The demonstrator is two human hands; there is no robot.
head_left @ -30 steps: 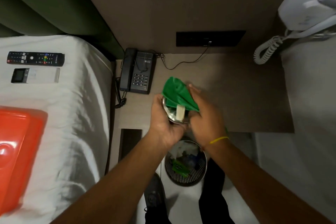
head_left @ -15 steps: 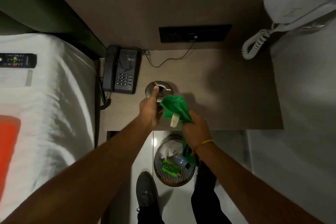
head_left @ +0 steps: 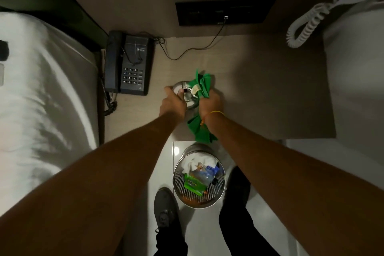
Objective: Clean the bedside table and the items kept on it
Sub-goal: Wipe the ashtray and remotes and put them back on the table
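The left hand (head_left: pixel 173 104) has its grip closed on a small round shiny metal dish (head_left: pixel 185 94) on the pale wooden tabletop (head_left: pixel 259 93). Touching that grip's right side, the right hand (head_left: pixel 209 103) clenches a crumpled green cloth (head_left: pixel 202 84) against the dish.

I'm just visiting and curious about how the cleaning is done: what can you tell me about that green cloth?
The green cloth is soft, thin fabric, bright green, bunched and crumpled, with a pale tag near its top. The right hand grips it at the middle, pressing it against a small round metal dish that the left hand holds over the bedside table. One end sticks up past the fingers; the other hangs below the wrist.
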